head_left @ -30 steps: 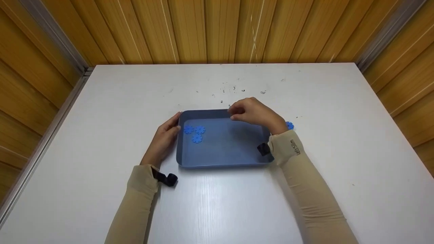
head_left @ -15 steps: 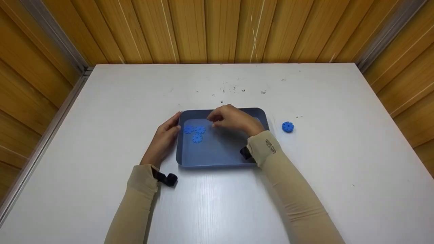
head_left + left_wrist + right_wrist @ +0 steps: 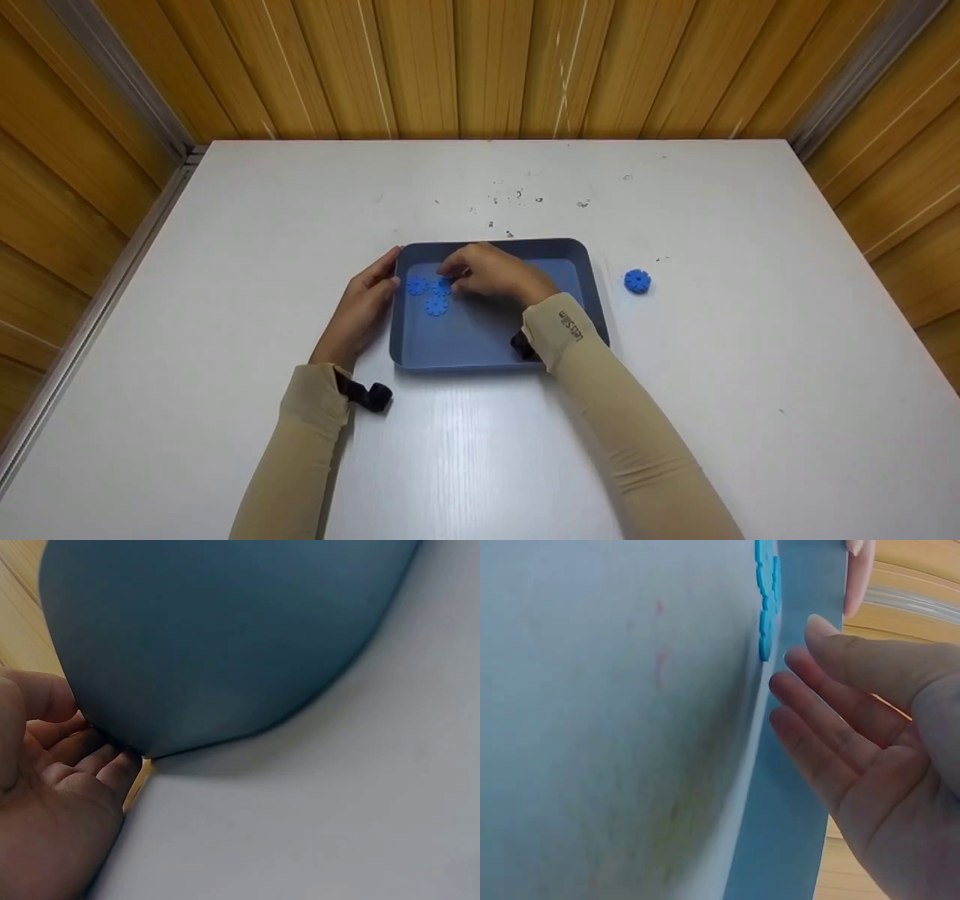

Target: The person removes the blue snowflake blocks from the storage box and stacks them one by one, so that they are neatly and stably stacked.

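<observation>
A shallow blue-grey tray (image 3: 487, 367) lies on the white table. My left hand (image 3: 364, 300) grips its left side, thumb at the rim and fingers along the outer wall; the left wrist view shows this hand (image 3: 71, 765) at the tray's edge (image 3: 217, 741). Inside the tray, at its left end, several blue notched plastic discs (image 3: 436, 305) lie flat, close together. My right hand (image 3: 495, 271) is over the tray, its fingertips at the upper right disc, which they partly cover. In the right wrist view, the thumb and fingers (image 3: 810, 709) are apart beside the discs (image 3: 765, 634), with nothing visible between them.
Another blue notched disc (image 3: 637, 281), perhaps a small stack, sits on the table (image 3: 750, 337) right of the tray. Dark specks and marks show on the tabletop behind the tray. Wood-look panel walls (image 3: 487, 67) border the table's back and sides.
My right hand has moved left and lower across the tray to the discs. The disc on the table, partly hidden by the right wrist earlier, is now uncovered. My left hand has stayed put.
</observation>
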Demonstrator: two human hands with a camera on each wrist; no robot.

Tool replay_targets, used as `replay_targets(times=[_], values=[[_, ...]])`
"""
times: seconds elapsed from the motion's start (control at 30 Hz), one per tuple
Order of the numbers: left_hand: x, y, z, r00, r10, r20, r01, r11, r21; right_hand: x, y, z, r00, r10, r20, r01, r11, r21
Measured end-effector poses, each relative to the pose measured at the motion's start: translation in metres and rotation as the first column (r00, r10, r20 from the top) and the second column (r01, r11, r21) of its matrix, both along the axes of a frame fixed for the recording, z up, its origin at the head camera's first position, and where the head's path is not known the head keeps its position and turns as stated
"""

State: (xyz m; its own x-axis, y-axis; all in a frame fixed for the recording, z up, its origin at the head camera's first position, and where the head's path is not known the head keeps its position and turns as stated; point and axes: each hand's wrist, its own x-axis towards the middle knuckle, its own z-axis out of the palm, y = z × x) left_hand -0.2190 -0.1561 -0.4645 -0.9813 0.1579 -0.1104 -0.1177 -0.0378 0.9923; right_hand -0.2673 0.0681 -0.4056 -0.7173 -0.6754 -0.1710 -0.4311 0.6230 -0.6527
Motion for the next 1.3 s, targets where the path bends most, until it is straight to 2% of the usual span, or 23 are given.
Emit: replay_targets(times=[0.37, 0.6, 0.93, 1.3], values=[[0.0003, 0.0021, 0.0, 1.0, -0.007, -0.004, 0.008, 1.0, 0.03, 0.0002, -0.0105, -0.0051, 0.999, 0.03, -0.017, -0.029, 0.999, 0.046], [-0.0002, 0.0019, -0.0008, 0.999, -0.023, -0.035, 0.024, 0.999, 0.033, 0.0011, -0.0095, -0.0067, 0.996, 0.048, -0.072, -0.044, 0.997, 0.06], [-0.0008, 0.0024, 0.002, 1.0, -0.005, -0.014, 0.005, 1.0, 0.008, -0.0007, -0.0075, -0.0054, 0.996, 0.069, -0.049, -0.064, 0.993, 0.098], [0.0015, 0.0011, 0.0021, 1.0, 0.008, 0.02, -0.009, 0.999, 0.04, 0.0023, -0.0012, -0.0017, 0.996, 0.066, -0.057, -0.061, 0.994, 0.089]])
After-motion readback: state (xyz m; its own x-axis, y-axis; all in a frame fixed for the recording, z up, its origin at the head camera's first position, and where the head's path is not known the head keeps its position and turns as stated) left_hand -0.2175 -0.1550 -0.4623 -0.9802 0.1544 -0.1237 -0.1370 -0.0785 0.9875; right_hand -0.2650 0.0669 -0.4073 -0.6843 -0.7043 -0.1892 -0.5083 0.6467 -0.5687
